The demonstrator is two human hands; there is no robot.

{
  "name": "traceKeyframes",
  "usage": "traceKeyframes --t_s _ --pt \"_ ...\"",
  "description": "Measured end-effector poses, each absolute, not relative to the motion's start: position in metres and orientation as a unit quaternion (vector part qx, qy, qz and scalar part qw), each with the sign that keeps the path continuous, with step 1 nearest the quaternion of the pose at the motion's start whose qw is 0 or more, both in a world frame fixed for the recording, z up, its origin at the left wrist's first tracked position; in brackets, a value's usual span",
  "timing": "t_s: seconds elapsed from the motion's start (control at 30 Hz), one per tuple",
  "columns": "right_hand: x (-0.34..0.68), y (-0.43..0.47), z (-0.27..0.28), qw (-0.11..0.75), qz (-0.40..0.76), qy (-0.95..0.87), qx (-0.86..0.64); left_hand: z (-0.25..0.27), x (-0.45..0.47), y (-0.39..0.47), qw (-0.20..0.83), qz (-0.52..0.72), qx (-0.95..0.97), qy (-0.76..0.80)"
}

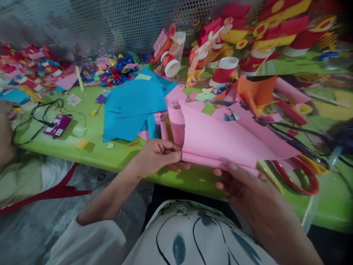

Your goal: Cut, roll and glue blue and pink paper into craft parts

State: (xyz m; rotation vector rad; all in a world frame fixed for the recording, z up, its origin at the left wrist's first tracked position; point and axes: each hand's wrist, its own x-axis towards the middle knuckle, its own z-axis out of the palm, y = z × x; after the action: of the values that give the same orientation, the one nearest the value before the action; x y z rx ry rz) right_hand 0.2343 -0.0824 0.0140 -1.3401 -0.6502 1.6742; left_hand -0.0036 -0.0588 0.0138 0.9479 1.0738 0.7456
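A sheet of pink paper (217,134) lies at the table's front edge, its near side rolled into a thin tube. My left hand (161,156) pinches the left end of the rolled edge between thumb and fingers. Near the other end, my right hand (245,184) grips the roll, thumb on top and fingers curled beneath. Just beyond the sheet are more pink paper scraps and a small blue paper roll (152,127). Red-handled scissors (314,184) rest to the right of my right hand, partly under paper.
Blue paper sheets (135,103) cover the table's middle on the green table (91,151). Red-and-white paper cups (224,71) with paper parts stand at the back right. A purple power box (57,126) with a black cord lies left. Another person's arm (5,136) shows at the left edge.
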Motion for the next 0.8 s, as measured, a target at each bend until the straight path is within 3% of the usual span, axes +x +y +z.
traceKeyframes --t_s 0.27,0.6,0.8 --pt "0.236 -0.087 0.0 0.444 0.697 -0.218 -0.52 0.014 -0.006 -0.059 0.68 0.35 0.424 0.485" --pt "0.248 -0.103 0.001 0.569 0.559 -0.315 -0.514 0.005 -0.021 -0.06 0.653 0.369 0.389 0.534" --pt "0.251 -0.102 -0.005 0.537 0.513 -0.388 -0.546 0.006 -0.02 -0.062 0.672 0.368 0.37 0.526"
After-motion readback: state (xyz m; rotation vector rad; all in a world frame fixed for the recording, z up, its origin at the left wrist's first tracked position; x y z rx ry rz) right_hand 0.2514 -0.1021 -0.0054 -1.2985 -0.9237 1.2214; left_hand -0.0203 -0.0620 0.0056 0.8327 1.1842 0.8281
